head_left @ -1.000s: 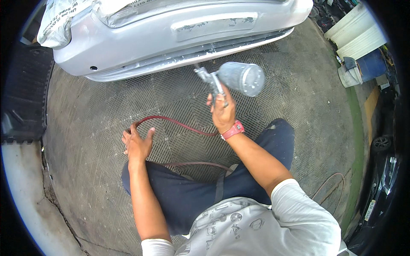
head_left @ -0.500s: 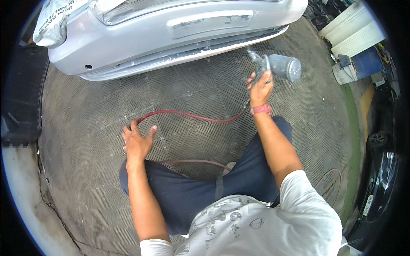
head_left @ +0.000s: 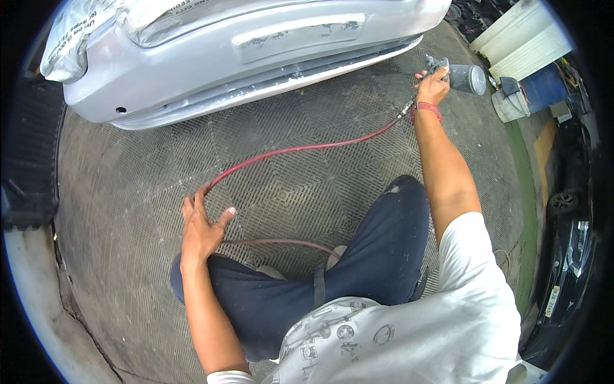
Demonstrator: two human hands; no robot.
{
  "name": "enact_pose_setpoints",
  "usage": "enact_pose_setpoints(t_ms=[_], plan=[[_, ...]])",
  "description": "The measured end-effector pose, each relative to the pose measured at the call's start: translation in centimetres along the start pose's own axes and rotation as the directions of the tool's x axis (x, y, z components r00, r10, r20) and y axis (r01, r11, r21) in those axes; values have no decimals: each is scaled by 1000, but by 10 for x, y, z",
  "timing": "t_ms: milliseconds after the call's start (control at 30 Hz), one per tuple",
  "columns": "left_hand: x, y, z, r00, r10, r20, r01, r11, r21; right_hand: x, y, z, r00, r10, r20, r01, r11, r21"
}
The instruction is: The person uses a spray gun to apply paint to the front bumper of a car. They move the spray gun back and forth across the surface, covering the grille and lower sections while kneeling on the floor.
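In the head view, my right hand grips a metal spray gun with a grey cylindrical cup, out beside the right end of a silver-grey bumper. A red hose runs from a fitting near that hand across to my left hand. The fingers of my left hand are spread, thumb apart, over the hose and touching it; their undersides are hidden. The bumper has white and dark patches along its lower lip and printed masking sheet over its upper left part.
I sit cross-legged on a textured mat floor. Black plastic matting lies at left beside a concrete edge. At right are a blue drum, a white bucket, white panels and a black car.
My right hand has carried the spray gun right and away from me, stretching the red hose in a longer line. My left hand stays nearly in place.
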State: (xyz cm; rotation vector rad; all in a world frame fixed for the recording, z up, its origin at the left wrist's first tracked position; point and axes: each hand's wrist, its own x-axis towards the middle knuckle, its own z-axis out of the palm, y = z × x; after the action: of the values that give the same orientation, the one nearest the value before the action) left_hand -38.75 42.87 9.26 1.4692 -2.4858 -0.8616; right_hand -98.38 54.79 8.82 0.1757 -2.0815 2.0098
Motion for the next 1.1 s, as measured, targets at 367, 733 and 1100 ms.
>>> enact_pose_setpoints(t_ms=[367, 733, 1100], plan=[[6, -16, 0, 972, -234, -24, 235, 970, 67, -150, -33, 4, 840, 42, 541, 10, 996, -93], [0, -32, -12, 891, -423, -166, 439, 895, 78, -323, -72, 71, 596, -82, 799, 78, 996, 44], [-11, -49, -21, 838, -484, -251, 499, 866, -2, -446, -119, 141, 557, -269, 786, 218, 960, 175]])
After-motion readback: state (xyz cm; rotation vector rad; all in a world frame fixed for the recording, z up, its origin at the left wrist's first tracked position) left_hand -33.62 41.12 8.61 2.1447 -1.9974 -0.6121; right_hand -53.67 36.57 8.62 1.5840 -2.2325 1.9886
